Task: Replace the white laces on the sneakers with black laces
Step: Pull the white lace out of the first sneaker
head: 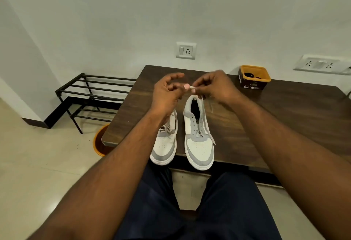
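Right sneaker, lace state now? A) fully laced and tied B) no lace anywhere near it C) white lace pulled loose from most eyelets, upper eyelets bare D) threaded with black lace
C: the right sneaker shows bare upper eyelets, its white lace trailing loose along its side up to the right hand, which pinches the lace tip.

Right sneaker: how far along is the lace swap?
Done: the right sneaker shows mostly bare eyelets; its white lace hangs loose beside them. In hand: the right hand pinches that lace's tip, and the left hand meets it. Left: the left sneaker is laced white, and no black lace is threaded; dark items sit in the tub.
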Tool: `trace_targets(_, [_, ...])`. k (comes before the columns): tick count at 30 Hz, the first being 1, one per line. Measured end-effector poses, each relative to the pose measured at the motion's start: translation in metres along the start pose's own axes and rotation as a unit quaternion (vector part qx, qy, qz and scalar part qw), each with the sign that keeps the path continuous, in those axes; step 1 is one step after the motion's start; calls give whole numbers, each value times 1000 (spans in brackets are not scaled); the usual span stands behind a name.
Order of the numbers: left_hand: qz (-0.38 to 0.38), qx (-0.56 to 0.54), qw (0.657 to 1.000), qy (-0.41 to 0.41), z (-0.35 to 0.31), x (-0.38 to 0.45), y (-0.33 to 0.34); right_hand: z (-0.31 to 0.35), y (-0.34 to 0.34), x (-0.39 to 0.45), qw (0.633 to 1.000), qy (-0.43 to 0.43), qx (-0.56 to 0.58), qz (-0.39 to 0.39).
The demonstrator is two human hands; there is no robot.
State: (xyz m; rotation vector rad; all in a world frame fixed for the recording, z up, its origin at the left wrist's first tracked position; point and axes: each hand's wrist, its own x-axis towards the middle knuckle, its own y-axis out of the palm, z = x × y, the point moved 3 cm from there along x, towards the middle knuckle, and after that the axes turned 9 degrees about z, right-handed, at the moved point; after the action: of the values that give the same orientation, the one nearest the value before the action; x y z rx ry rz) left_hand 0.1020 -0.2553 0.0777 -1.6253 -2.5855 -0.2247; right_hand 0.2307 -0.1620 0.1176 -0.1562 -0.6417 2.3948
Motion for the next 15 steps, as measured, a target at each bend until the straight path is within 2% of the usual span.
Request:
trace_targets(2, [5,-3,1000,-11,-2,1,-2,27,-5,8,999,-31,24,-21])
trace_targets(4, [61,-28,997,-35,-2,-1,5,51,-3,17,992,-59,91,-56])
trace_targets(6, [113,-80,989,-53,-1,-4,11,67,2,25,983,-74,140,-90])
trace_targets(8, [120,-155,979,-49,-2,-6,12,75,2,32,973,-101,163,-131])
trace_targets(10, [70,-223,971,-41,-1,-3,7,72,-4,33,953,-112,207,-192])
trace_targets(12, [-20,-277,960,-27,0,7,-8,62,-1,31,938,-97,244,-228])
trace_targets(13, [-55,-305,950,-19,0,15,-18,53,8,30,938,-81,252,-226])
trace_targets(15, [-60,-389,919,-13,-7,27,-32,34,37,27,949,-37,252,-187])
